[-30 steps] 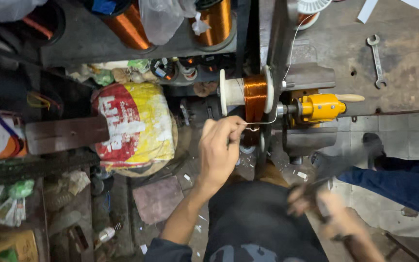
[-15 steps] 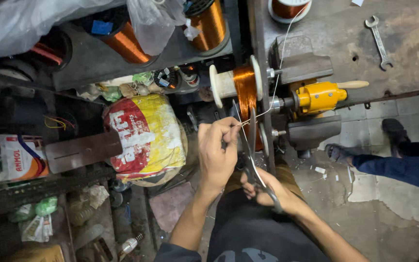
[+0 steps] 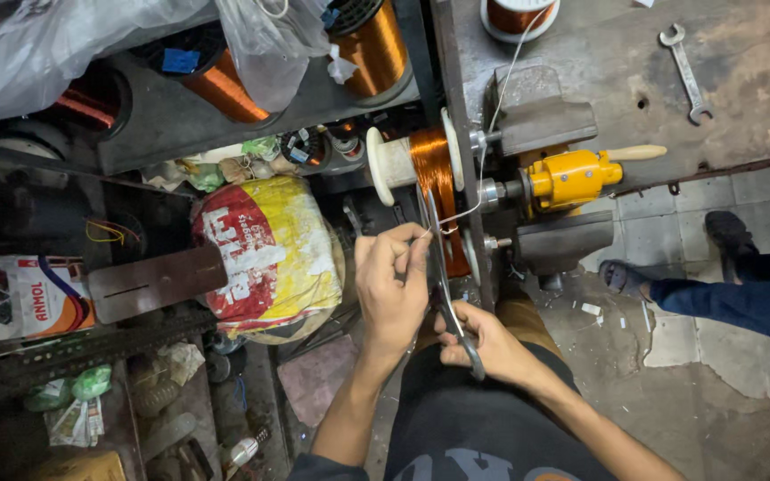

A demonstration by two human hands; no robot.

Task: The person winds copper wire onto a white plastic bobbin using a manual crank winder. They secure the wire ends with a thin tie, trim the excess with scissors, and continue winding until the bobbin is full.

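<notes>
Directly above the hands, a copper wire bobbin [image 3: 434,169] is mounted beside a yellow hand winder [image 3: 572,178]; a printed sack [image 3: 269,254] lies left. Thin wire [image 3: 456,216] is pinched by the closed left hand [image 3: 392,285]. Scissors [image 3: 443,276], blades raised toward the bobbin, are gripped by the right hand [image 3: 483,343].

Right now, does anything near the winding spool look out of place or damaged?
Nothing looks damaged. The left hand pinches the thin wire near the copper spool, and the right hand holds scissors up by it. A wrench lies loose on the stained bench.
</notes>
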